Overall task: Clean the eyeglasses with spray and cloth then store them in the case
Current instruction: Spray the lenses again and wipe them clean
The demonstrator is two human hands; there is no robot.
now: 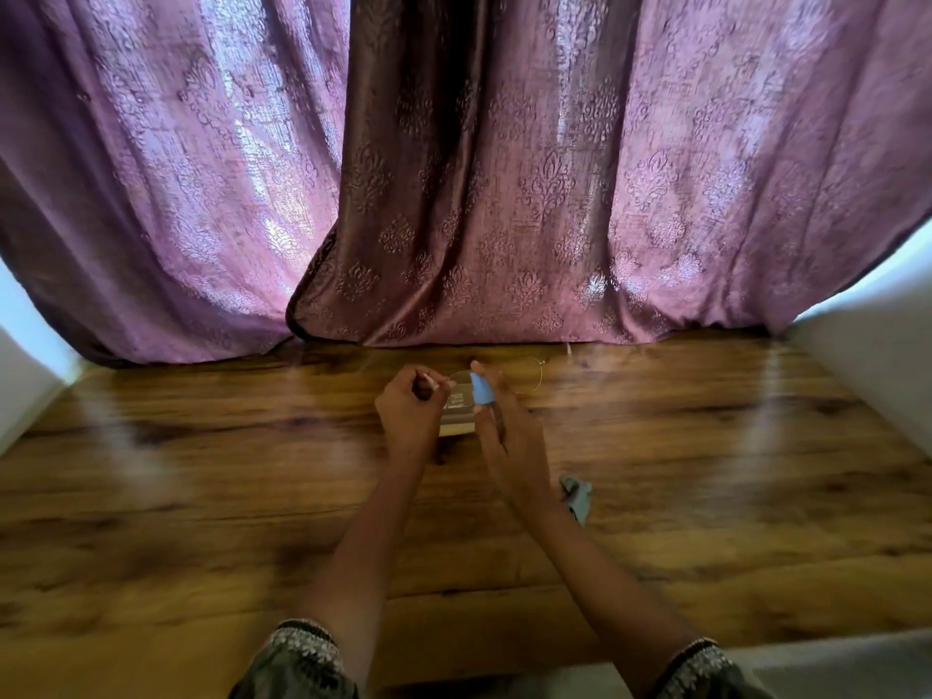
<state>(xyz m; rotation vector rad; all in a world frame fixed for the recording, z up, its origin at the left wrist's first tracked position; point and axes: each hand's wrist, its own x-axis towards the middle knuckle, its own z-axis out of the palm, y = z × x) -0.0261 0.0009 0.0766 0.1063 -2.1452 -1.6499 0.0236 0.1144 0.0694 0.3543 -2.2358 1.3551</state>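
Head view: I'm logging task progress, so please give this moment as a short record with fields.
left hand: pinches one end of the eyeglasses
right hand: grips the blue spray bottle, close to a lens
cloth: grey, lying crumpled on the wooden table, beside the right forearm, untouched
case: on the table behind the hands, partly hidden; open or closed unclear
backdrop: purple curtain

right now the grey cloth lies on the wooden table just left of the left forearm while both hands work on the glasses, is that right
Not quite. The head view shows the grey cloth lying on the wooden table just right of the right forearm. The rest holds: the left hand pinches the glasses and the right hand holds a blue item against them.
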